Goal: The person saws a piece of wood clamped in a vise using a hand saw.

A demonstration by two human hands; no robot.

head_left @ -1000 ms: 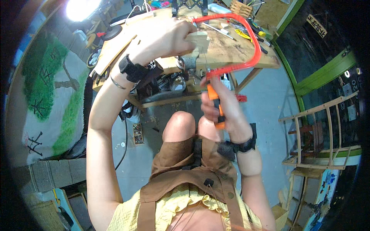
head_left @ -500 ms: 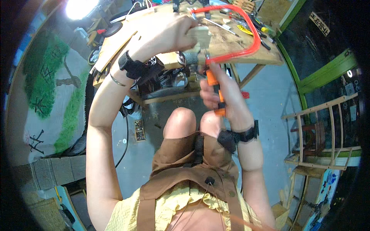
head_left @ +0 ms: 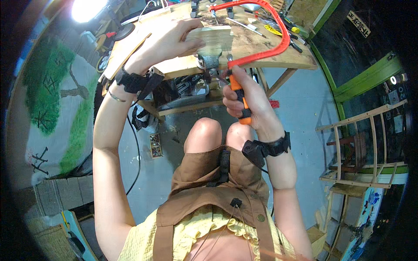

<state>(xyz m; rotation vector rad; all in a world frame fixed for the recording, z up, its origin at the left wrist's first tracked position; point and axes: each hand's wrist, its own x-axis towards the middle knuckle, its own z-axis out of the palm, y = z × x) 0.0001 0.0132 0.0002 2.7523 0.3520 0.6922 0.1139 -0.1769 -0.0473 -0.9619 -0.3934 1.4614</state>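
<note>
My right hand (head_left: 248,98) is wrapped round the orange-and-black handle of a coping saw (head_left: 285,40) with a red, bowed frame. The saw's thin blade runs close to the right end of a pale wooden board (head_left: 215,38). This board stands in a metal vise (head_left: 212,61) at the workbench's front edge. At the board's left end is my left hand (head_left: 174,41), its thumb on the near face and its fingers over the top edge. Part of the fingers is hidden behind the wood.
The wooden workbench (head_left: 300,61) carries pens, pliers-like tools and a yellow item (head_left: 273,29) at the right. A lit lamp (head_left: 89,9) stands at the far left. Below the bench sits a bin of tools (head_left: 187,89). A wooden rack (head_left: 357,130) stands at right.
My left hand has slid left along the board, away from the saw, and its fingers have spread. The saw has shifted slightly left and up, and my right hand still holds it.
</note>
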